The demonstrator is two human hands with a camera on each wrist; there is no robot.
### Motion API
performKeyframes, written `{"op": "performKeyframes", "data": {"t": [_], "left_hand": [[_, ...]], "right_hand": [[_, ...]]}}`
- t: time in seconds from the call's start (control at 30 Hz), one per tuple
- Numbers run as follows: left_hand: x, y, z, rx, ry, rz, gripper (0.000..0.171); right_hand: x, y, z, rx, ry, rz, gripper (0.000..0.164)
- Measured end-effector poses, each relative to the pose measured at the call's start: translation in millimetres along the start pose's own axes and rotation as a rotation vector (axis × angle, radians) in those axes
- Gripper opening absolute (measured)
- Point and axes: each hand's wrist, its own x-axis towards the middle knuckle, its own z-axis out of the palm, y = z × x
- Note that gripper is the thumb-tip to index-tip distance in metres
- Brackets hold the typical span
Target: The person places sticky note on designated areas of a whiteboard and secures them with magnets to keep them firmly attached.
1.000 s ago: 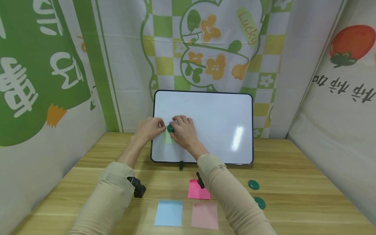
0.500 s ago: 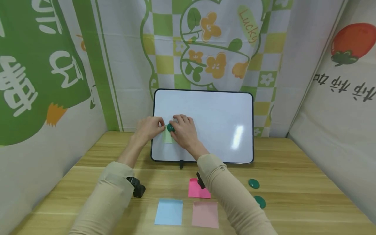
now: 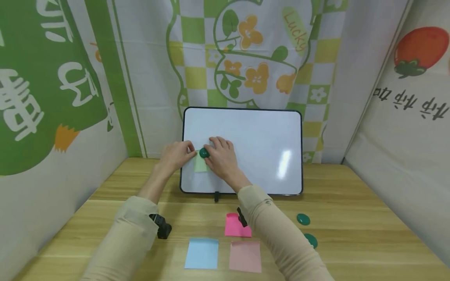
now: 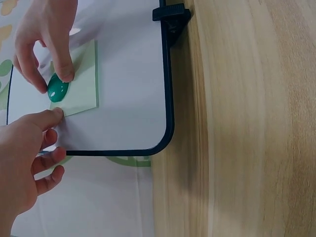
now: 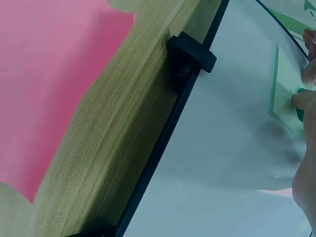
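The right hand's point(image 3: 222, 159) fingers were clamped on a green disc point(image 3: 204, 152), held against the pale green note point(image 3: 200, 166) on the left side of the whiteboard point(image 3: 260, 148); the left hand's point(image 3: 174, 157) fingers pinched that note's upper corner; the backdrop point(image 3: 195, 78) read "Lucky" (slanted orange lettering, legible).

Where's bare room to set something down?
Free: the table between the loose green discs and the right-hand curtain; the whiteboard right of the right hand.
Crowded: the board's left side, where that hand and the left hand meet at the pale green note; the table between the sleeves, holding three notes.
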Motion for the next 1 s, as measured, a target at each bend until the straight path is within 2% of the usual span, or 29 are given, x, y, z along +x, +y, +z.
{"op": "performKeyframes", "data": {"t": [0.5,1.0], "left_hand": [[-2.2,2.7,1.1,-0.022,0.040,0.002,0.023],[-10.2,-5.3,1.8,-0.029,0.112,0.039,0.031]], "right_hand": [[-3.7,3.5,2.2,0.016,-0.016,0.019,0.040],[-9.6,10.6,0.6,0.037,-0.025,-0.015,0.047]]}}
